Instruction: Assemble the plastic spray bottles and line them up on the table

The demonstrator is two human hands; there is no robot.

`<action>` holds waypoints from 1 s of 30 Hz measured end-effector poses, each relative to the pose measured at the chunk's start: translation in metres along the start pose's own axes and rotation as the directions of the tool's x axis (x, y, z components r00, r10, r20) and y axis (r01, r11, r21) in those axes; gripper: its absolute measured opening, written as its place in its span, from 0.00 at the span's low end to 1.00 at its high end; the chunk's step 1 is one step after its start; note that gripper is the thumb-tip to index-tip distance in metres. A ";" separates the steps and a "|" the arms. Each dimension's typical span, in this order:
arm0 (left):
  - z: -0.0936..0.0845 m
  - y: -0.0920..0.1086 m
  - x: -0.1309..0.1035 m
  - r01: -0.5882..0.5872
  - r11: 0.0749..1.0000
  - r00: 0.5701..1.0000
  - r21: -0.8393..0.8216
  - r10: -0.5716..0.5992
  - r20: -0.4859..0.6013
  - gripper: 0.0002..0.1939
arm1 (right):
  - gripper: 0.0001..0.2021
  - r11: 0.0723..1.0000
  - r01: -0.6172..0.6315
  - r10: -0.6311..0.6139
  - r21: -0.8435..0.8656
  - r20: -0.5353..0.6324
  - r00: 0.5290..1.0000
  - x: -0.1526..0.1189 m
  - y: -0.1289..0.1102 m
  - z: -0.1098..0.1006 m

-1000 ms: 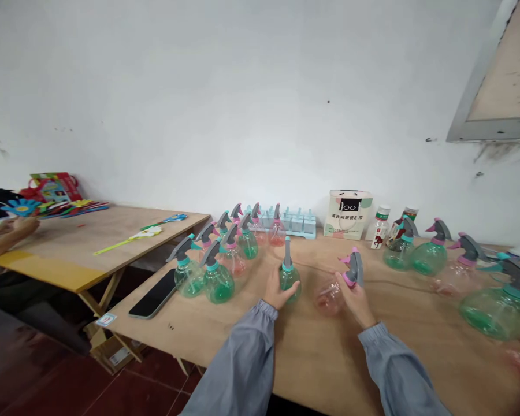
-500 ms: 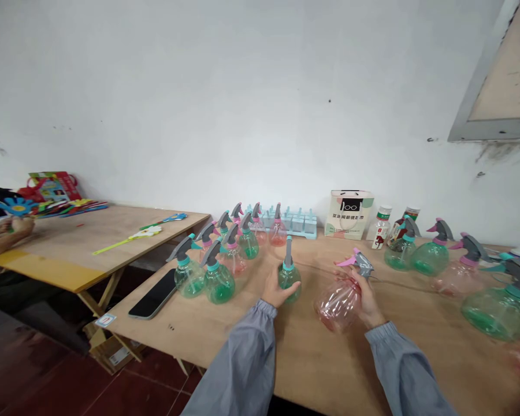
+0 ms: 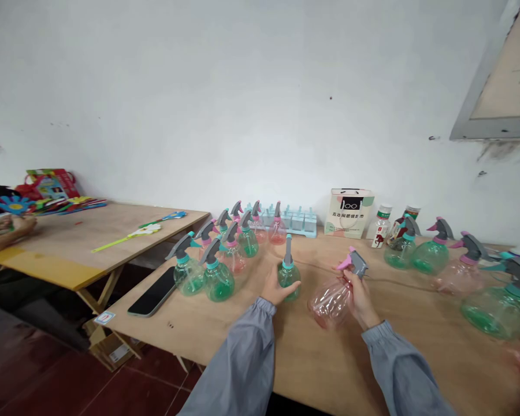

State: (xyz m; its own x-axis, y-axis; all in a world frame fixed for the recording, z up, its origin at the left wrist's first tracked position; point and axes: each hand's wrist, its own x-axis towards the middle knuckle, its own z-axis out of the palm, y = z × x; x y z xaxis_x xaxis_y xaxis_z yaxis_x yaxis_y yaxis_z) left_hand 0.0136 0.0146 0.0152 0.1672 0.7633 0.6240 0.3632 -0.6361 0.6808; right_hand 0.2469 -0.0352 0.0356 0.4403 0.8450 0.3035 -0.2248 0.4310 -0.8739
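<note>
My left hand (image 3: 274, 286) wraps the belly of a small green spray bottle (image 3: 288, 271) that stands upright on the wooden table (image 3: 320, 352). My right hand (image 3: 360, 294) holds a pink transparent spray bottle (image 3: 333, 299) by its neck, tilted to the left and lifted off the table, with its grey and pink trigger head (image 3: 352, 263) on top. Both forearms wear grey sleeves.
A cluster of green and pink spray bottles (image 3: 219, 254) stands to the left, with more bottles (image 3: 433, 254) along the right. A black phone (image 3: 152, 292) lies near the table's left edge. A blue tray (image 3: 295, 222), a paper bag (image 3: 349, 212) and another person's hand (image 3: 13, 222) at the side table are farther off.
My right hand has lifted the pink bottle off the table and tipped it to the left. My left hand stays on the green bottle.
</note>
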 end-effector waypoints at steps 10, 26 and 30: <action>0.004 -0.004 -0.001 0.011 1.000 1.000 -0.019 -0.011 -0.016 0.36 | 0.14 0.999 -0.044 0.046 0.017 -0.094 0.995 -0.004 -0.003 0.004; 0.007 -0.005 -0.003 0.072 0.996 0.997 -0.057 -0.073 -0.017 0.34 | 0.17 0.997 -0.080 0.080 -0.002 -0.009 0.997 -0.014 -0.008 0.009; 0.006 -0.006 -0.003 0.087 0.995 0.996 -0.048 -0.087 0.003 0.34 | 0.17 1.000 -0.018 0.018 -0.024 0.004 1.000 -0.013 -0.008 0.008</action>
State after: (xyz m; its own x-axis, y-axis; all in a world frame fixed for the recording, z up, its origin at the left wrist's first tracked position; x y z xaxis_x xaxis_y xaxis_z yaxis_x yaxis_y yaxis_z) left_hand 0.0163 0.0164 0.0070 0.1376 0.8164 0.5609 0.3323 -0.5715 0.7503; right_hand 0.2354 -0.0473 0.0415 0.4325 0.8538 0.2897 -0.2115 0.4084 -0.8880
